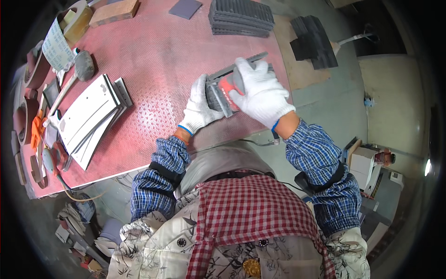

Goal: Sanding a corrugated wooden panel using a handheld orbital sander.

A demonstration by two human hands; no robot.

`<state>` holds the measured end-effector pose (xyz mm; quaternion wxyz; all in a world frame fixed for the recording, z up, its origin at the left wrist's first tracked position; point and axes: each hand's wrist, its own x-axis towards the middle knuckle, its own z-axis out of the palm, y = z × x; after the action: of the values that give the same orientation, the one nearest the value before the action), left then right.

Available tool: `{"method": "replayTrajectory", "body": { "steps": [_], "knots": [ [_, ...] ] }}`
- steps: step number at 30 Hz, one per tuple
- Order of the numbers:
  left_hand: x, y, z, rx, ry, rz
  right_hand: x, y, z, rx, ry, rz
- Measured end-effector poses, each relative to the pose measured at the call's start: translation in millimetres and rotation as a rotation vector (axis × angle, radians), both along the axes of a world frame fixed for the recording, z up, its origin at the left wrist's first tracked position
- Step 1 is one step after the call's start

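In a white knitted glove, my right hand [265, 93] wraps over the top of a red and grey hand-held power sander [227, 87]. The sander rests on a dark grey ribbed panel [213, 98] near the table's front edge. My left hand [200, 110], gloved the same way, grips the panel's left side, thumb toward the front and fingers toward the back. The sander and my right hand cover much of the panel. Its far edge [258, 56] shows beyond my right fingers.
Red textured tabletop [153, 56] lies beneath. Dark ribbed panels are stacked at the back [241, 17], with more dark pieces [313, 44] at right. On the left lie white curved plates [90, 116], a mallet [84, 66] and a tape roll [80, 25]. A cable [255, 143] hangs by the front edge.
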<state>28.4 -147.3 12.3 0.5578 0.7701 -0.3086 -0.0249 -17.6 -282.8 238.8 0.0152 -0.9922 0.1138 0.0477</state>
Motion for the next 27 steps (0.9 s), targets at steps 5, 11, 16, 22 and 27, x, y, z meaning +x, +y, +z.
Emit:
{"method": "replayTrajectory", "body": {
  "steps": [5, 11, 16, 22, 27],
  "knots": [
    [3, 1, -4, -0.002, 0.019, -0.031, 8, 13, 9, 0.074, 0.187, -0.022],
    [-1, 0, 6, 0.06, 0.027, 0.016, -7, -15, -8, 0.035, 0.007, -0.04],
    [1, 0, 2, 0.008, 0.008, -0.027, -6, -67, -16, 0.028, 0.021, -0.21],
    [5, 1, 16, 0.118, 0.072, -0.024, -6, -126, -8, -0.051, 0.078, -0.364],
    [6, 5, 18, 0.125, 0.033, -0.04, -27, -183, -16, -0.117, 0.055, -0.402]
  ]
}}
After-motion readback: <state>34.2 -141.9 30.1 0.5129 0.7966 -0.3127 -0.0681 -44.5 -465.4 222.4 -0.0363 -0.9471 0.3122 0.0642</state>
